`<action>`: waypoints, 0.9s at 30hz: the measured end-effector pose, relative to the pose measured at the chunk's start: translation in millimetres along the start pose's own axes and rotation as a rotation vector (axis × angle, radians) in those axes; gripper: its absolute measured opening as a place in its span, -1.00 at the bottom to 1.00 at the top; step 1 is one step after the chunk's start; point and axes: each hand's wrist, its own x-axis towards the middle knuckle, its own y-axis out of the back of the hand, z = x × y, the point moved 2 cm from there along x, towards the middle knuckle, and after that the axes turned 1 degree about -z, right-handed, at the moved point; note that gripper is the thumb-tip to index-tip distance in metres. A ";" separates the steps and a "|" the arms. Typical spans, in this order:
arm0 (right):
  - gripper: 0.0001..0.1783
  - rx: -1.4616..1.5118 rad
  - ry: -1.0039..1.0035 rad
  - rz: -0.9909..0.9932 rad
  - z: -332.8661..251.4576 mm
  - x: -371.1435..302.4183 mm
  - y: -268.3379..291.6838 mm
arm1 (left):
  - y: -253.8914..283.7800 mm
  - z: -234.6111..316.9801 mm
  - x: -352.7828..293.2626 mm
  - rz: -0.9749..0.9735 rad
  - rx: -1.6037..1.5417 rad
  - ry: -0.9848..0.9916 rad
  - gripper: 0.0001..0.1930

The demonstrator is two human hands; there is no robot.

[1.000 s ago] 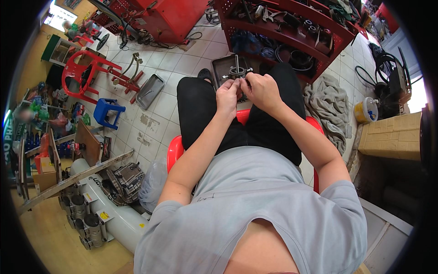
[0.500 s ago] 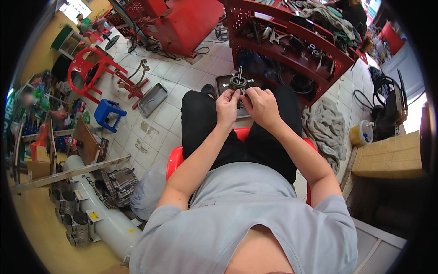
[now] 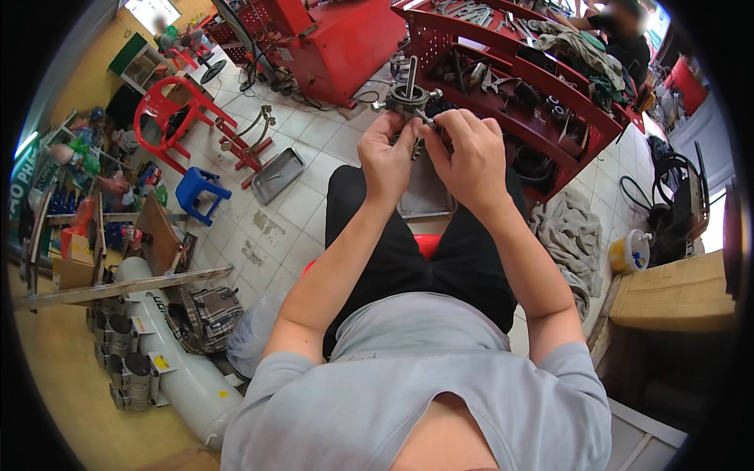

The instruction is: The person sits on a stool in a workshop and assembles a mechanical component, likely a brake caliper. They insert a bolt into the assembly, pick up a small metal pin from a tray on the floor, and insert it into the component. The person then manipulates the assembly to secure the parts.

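The red tool cart (image 3: 428,35) is the biggest thing ahead of me, standing beyond my hands and off to the right, with the red machine (image 3: 338,59) behind and to the left. Smaller are the red plastic chair (image 3: 169,110) on my left, the crumpled greyish cloth (image 3: 564,243) on the floor to my right, and the blue plastic stool (image 3: 200,192) nearer than the chair. Between my legs (image 3: 357,220) a metal tray (image 3: 426,202) shows, lower than my hands.

My left hand (image 3: 385,161) is pinched, thumb against fingers, on the near underside of the round metal assembly (image 3: 408,96). My right hand (image 3: 475,161) is curled, fingertips at the assembly's near right side; I cannot tell whether they clamp it or only touch.

The assembly sits just past my fingertips, on the side away from my body, up off the tray. My left hand lies more directly under it; my right comes in from the side. Smallest is its central rod (image 3: 411,74), the long axis, standing nearly upright and clear of all my fingers.
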 end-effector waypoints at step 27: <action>-0.81 0.120 0.083 0.120 5.6 -9.1 43.2 | -32.4 32.4 -24.0 -0.207 -0.067 0.165 -0.82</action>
